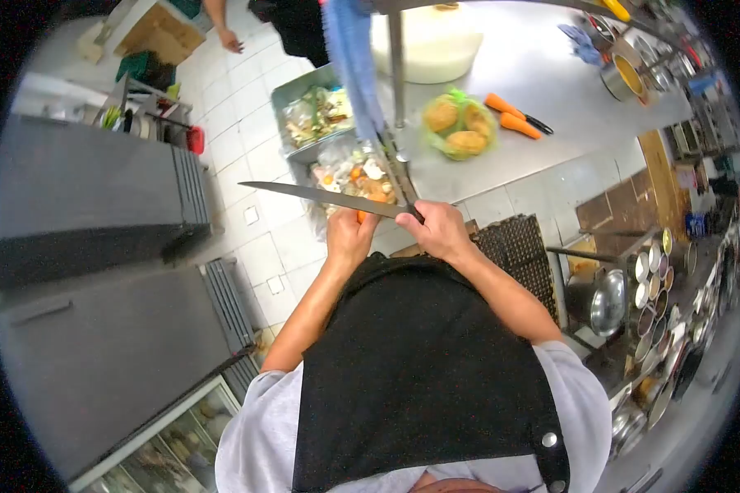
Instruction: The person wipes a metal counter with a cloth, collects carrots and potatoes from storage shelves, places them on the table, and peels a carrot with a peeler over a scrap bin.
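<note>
My right hand [440,228] is wrapped round the dark handle of a long knife [329,197], whose blade points left. Just left of it, my left hand [352,237] is closed on a small orange piece, perhaps carrot [362,216], with the blade lying across above it. Both hands are over the near edge of a bin of scraps [358,177]. On the steel table [534,74], beyond my right hand, sit two carrots [518,126], a black-handled tool [538,124] and a green plastic bag [460,126] of round brownish-yellow items.
Another scrap bin [316,111] stands behind. A blue cloth [349,66] hangs by a table post [397,74]. A large white container [427,45] is on the table. Another person's hand [231,41] shows at top left. Grey cabinets [99,181] line the left, a rubber mat [514,255] the right.
</note>
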`<state>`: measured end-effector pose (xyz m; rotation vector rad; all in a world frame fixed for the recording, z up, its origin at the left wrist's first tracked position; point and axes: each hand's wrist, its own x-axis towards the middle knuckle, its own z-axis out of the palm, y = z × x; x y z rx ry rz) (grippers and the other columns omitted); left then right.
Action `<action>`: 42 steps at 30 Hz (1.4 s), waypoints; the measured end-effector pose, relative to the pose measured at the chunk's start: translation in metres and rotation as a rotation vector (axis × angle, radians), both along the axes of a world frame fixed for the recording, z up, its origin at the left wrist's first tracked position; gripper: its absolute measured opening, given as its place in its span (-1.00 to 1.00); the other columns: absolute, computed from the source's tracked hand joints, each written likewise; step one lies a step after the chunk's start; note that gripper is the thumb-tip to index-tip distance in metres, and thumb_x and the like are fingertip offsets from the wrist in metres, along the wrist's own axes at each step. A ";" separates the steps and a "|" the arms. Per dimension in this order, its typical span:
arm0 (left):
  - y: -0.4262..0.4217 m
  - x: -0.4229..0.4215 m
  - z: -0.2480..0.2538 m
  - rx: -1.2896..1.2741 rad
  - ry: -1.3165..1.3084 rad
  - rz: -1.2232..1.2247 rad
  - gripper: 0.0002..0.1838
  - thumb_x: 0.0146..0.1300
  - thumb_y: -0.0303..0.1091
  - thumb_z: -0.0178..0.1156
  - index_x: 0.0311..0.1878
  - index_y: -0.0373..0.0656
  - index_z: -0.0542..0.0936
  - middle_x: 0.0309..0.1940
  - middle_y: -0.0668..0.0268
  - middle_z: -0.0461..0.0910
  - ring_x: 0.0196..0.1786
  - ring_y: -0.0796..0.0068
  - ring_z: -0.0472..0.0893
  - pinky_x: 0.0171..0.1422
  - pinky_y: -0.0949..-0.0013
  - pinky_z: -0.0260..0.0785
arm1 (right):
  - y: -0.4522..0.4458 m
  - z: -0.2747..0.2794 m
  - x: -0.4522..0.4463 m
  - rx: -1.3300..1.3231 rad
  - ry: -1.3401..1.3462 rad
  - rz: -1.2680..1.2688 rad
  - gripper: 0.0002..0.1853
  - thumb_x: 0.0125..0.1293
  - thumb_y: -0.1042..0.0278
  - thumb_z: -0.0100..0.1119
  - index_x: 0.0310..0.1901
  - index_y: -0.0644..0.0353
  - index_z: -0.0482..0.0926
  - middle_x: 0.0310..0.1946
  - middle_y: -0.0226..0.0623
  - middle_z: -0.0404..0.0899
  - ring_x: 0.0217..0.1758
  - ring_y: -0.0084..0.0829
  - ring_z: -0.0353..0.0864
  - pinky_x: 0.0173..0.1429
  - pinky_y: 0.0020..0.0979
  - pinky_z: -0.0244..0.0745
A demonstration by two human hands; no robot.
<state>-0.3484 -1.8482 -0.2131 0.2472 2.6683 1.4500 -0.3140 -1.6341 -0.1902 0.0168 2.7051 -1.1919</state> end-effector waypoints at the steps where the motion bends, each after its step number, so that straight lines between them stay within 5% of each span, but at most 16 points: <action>1: -0.015 0.004 0.001 -0.011 -0.004 0.033 -0.62 0.37 -0.01 0.31 -0.06 -0.16 0.74 -0.32 -0.02 0.69 -0.26 -0.04 0.70 -0.16 0.07 0.49 | -0.014 0.002 -0.002 0.002 -0.002 0.025 -0.30 0.33 -0.45 0.16 -0.38 0.22 0.65 -0.46 0.07 0.64 -0.30 0.15 0.67 -0.23 0.03 0.49; 9: -0.074 0.014 0.000 -0.144 0.115 0.177 -0.63 0.36 -0.06 0.32 -0.11 -0.23 0.70 -0.30 0.01 0.69 -0.23 -0.01 0.71 -0.13 0.13 0.52 | -0.074 -0.017 -0.013 -0.075 -0.044 0.062 -0.25 0.38 -0.48 0.05 -0.08 0.19 0.76 -0.31 0.18 0.70 -0.12 0.20 0.70 -0.03 0.00 0.57; 12: -0.079 0.009 0.002 0.080 0.123 0.218 -0.66 0.33 -0.14 0.38 -0.11 -0.27 0.67 -0.27 0.07 0.66 -0.21 0.06 0.68 -0.10 0.17 0.51 | -0.051 -0.103 -0.011 0.114 -0.529 -0.046 -0.10 0.38 -0.62 -0.17 0.01 0.18 0.77 -0.13 0.29 0.69 0.10 0.24 0.67 0.19 0.02 0.52; 15: -0.091 -0.012 0.002 0.157 0.164 0.294 -0.69 0.30 -0.20 0.43 -0.14 -0.29 0.67 -0.22 0.11 0.60 -0.20 0.17 0.62 -0.05 0.23 0.49 | -0.012 -0.173 0.029 0.180 -0.685 -0.100 0.05 0.33 -0.74 -0.38 -0.06 0.20 0.79 -0.01 0.34 0.66 0.23 0.27 0.60 0.31 0.06 0.43; 19: -0.126 -0.042 -0.040 0.000 0.179 0.401 -0.66 0.34 -0.19 0.42 -0.17 -0.32 0.59 -0.30 0.18 0.52 -0.27 0.34 0.52 -0.07 0.29 0.42 | -0.004 -0.154 0.045 0.180 -0.718 -0.112 0.14 0.27 -0.80 -0.36 -0.08 0.34 0.76 0.03 0.35 0.66 0.25 0.25 0.60 0.36 0.03 0.42; 20: -0.142 -0.050 -0.069 0.058 0.000 0.434 -0.66 0.41 -0.15 0.37 -0.11 -0.28 0.59 -0.37 0.29 0.49 -0.34 0.38 0.49 -0.15 0.31 0.41 | -0.008 -0.134 0.042 0.113 -0.695 -0.113 0.14 0.27 -0.79 -0.34 -0.07 0.35 0.76 0.05 0.34 0.65 0.27 0.25 0.59 0.37 0.02 0.42; 23: -0.147 -0.054 -0.031 0.668 -0.522 0.593 -0.67 0.48 -0.13 0.29 0.01 -0.22 0.56 -0.32 0.34 0.59 -0.29 0.38 0.59 -0.12 0.31 0.51 | -0.016 -0.135 0.030 0.123 -0.661 -0.102 0.08 0.31 -0.75 -0.30 -0.06 0.31 0.76 0.03 0.34 0.66 0.26 0.24 0.60 0.37 0.02 0.43; 30: -0.144 -0.048 0.046 1.432 -0.315 0.275 -0.55 0.60 -0.01 0.06 0.24 -0.22 0.46 0.18 0.06 0.59 -0.03 0.10 0.71 0.10 0.11 0.63 | -0.034 -0.090 -0.004 -0.027 -0.563 -0.119 0.01 0.40 -0.64 -0.27 -0.14 0.38 0.74 -0.14 0.27 0.72 0.10 0.23 0.68 0.24 0.02 0.48; 33: -0.145 -0.062 0.023 1.500 -0.545 0.312 -0.52 0.58 -0.02 0.06 0.29 -0.24 0.44 0.24 0.05 0.56 0.04 0.04 0.69 0.19 0.08 0.61 | -0.041 -0.084 -0.017 -0.049 -0.476 -0.133 -0.03 0.44 -0.58 -0.27 -0.19 0.39 0.72 -0.19 0.26 0.71 0.02 0.21 0.69 0.17 0.01 0.48; 35: -0.133 -0.054 0.014 1.343 -0.492 0.189 -0.56 0.52 -0.19 0.08 0.30 -0.28 0.44 0.23 0.04 0.56 0.10 0.05 0.67 0.21 0.12 0.58 | -0.048 -0.066 -0.025 -0.085 -0.362 -0.168 -0.15 0.49 -0.46 -0.18 -0.34 0.36 0.65 -0.39 0.23 0.63 -0.23 0.15 0.64 -0.03 0.04 0.46; 38: -0.114 -0.037 0.033 1.275 -0.474 0.076 -0.48 0.39 -0.41 0.04 0.39 -0.34 0.39 0.17 0.02 0.59 0.11 0.13 0.65 0.14 0.17 0.56 | -0.059 -0.036 -0.040 -0.117 -0.135 -0.124 -0.26 0.47 -0.35 -0.01 -0.34 0.36 0.63 -0.48 0.14 0.62 -0.29 0.12 0.65 -0.14 -0.02 0.48; 42: -0.113 -0.017 -0.008 1.294 -0.798 0.040 -0.47 0.34 -0.45 0.03 0.39 -0.27 0.40 0.15 0.01 0.59 0.02 0.27 0.65 0.11 0.25 0.55 | -0.071 0.011 -0.047 0.067 -0.047 0.025 -0.30 0.40 -0.36 0.12 -0.33 0.33 0.67 -0.48 0.11 0.65 -0.29 0.14 0.68 -0.20 -0.01 0.51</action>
